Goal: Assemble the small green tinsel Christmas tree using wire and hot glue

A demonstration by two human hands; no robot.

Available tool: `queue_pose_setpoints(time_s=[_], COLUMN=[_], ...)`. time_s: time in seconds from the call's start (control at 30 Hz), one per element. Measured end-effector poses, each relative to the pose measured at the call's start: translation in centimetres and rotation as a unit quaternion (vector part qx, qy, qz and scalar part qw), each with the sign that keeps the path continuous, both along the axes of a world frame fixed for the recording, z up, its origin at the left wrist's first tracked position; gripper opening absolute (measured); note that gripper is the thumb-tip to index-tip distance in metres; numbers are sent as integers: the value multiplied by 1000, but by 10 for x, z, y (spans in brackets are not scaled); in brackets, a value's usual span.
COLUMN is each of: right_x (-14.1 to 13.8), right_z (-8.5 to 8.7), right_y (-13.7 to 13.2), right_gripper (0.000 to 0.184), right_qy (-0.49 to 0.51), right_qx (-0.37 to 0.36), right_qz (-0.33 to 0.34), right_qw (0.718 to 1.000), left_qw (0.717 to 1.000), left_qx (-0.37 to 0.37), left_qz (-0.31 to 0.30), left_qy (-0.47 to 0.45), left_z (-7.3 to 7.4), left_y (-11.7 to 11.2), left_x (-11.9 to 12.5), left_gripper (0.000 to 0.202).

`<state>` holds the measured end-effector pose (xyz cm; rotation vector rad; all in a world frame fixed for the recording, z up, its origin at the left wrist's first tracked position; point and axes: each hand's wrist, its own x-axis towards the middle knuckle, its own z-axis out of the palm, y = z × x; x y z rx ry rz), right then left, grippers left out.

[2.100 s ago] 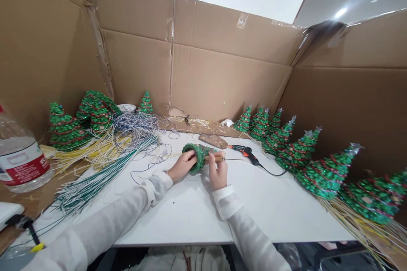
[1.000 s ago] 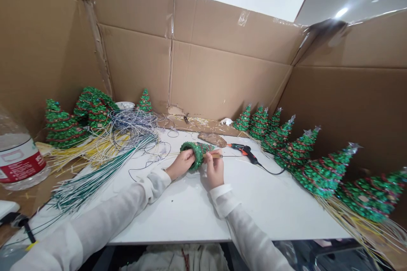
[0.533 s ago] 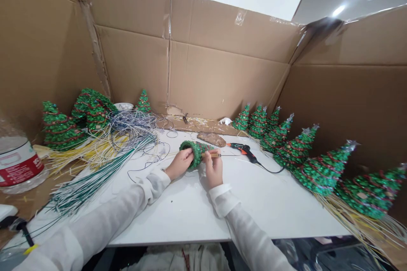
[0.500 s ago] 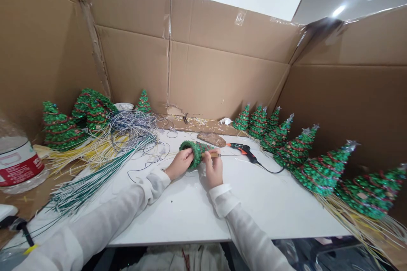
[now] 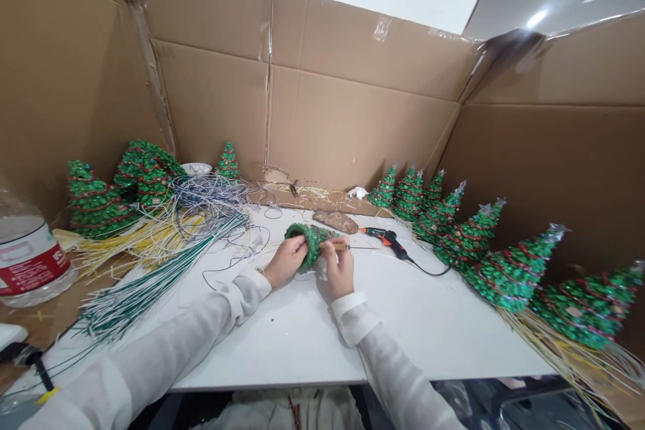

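A small green beaded tree cone (image 5: 311,240) lies on its side above the white table (image 5: 302,329), its open base turned toward me. My left hand (image 5: 285,261) is curled round the cone's base rim. My right hand (image 5: 339,269) grips the cone's narrow end, where a thin wooden stick (image 5: 340,247) and a fine wire stick out to the right. Both sleeves are white.
An orange and black glue gun (image 5: 387,239) lies just right of my hands, beside a brown slab (image 5: 336,220). Several finished green trees (image 5: 471,242) line the right side. More trees (image 5: 95,201), bundled green, yellow and grey wires (image 5: 166,248) and a plastic bottle (image 5: 27,255) sit left. Cardboard walls enclose the table.
My hands and the cone have stayed almost still, shifting only slightly. The view has drifted a little.
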<state>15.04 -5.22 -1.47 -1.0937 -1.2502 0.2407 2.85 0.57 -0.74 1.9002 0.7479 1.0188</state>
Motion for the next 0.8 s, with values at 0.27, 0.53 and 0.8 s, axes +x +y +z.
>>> queue_pose_setpoints(time_s=[0.27,0.53,0.8], right_x=[2,0,0], right_z=[2,0,3], right_y=[1,3,7], right_gripper=[19,18,28], right_qy=[-25,-18,120], right_qx=[-3,-13,-36], right_qz=[-4,14,17], right_qw=[1000,1000,992], left_qw=[1000,999,980], left_qx=[13,21,112], left_qz=[9,28,86], left_qy=[6,37,140], left_z=[-4,-2,4], left_y=[1,2,3], left_x=[0,-2,-7], left_gripper=[23,21,22])
